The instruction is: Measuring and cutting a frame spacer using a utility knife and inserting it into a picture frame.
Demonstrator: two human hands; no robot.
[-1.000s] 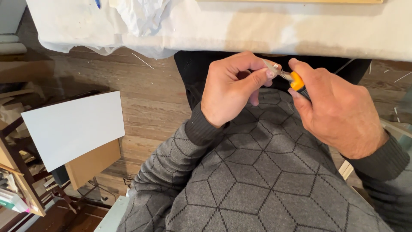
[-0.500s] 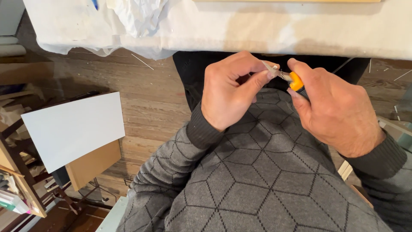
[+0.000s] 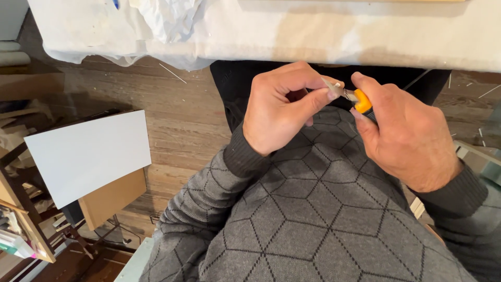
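1. At the far left I see a flat white rectangular board (image 3: pixel 88 155) with a smooth matte face, and a plain brown cardboard piece (image 3: pixel 112 201) tucked under its lower edge. Both sit low near the wooden floor (image 3: pixel 182 115), whose planks are grainy and brown.

2. Along the top runs the counter (image 3: pixel 323 31), draped in a pale, slightly stained cloth, with a crumpled white sheet (image 3: pixel 169 18) bunched on it at the upper left.

3. My left hand (image 3: pixel 279 112) is held in front of my chest, over a grey knit sweater (image 3: pixel 292 219) patterned with dark hexagon outlines. Its fingers (image 3: pixel 313 102) are curled in, thumb and forefinger pressed together on the thin metal tip of the knife.

4. The craft knife (image 3: pixel 357 99) lies between my two hands, just below the counter's edge. It is slender, with a silvery blade end and an orange collar; the rest of the handle is hidden. Its long axis runs from upper left to lower right, blade end pointing up-left towards my left hand.

5. My right hand (image 3: pixel 407 138) wraps the handle, fingers closed tight round it, thumb laid along the top near the orange collar.
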